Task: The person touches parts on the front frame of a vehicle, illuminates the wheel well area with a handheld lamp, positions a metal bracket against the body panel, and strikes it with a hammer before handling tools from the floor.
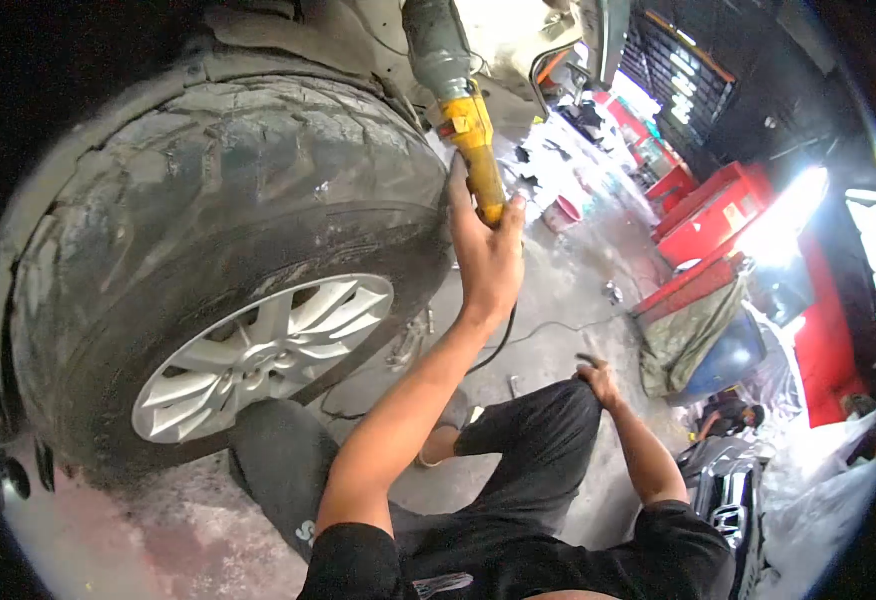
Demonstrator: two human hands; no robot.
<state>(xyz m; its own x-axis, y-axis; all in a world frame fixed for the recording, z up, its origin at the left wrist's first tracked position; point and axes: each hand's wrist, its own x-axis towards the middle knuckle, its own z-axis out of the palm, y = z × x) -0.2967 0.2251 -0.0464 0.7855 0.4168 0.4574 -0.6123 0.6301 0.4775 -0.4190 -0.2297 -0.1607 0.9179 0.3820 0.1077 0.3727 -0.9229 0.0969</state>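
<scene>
My left hand (490, 245) is raised and wrapped around the lower end of a yellow corded power tool (471, 125) with a grey front housing (435, 45). The tool points up beside the tyre, and its far end runs out of view at the top, under the vehicle body. A black cord (505, 345) hangs below my wrist. My right hand (601, 382) rests at my bent right knee with its fingers curled. A small dark tip shows by those fingers; I cannot make out what it is.
A large worn tyre (258, 150) with a silver alloy rim (268, 350) fills the left. Beyond are a red bucket (561, 214), red cabinets (718, 210), a cloth-draped blue drum (723, 360) and a car grille (733, 505). Another person (730, 418) is low at the right.
</scene>
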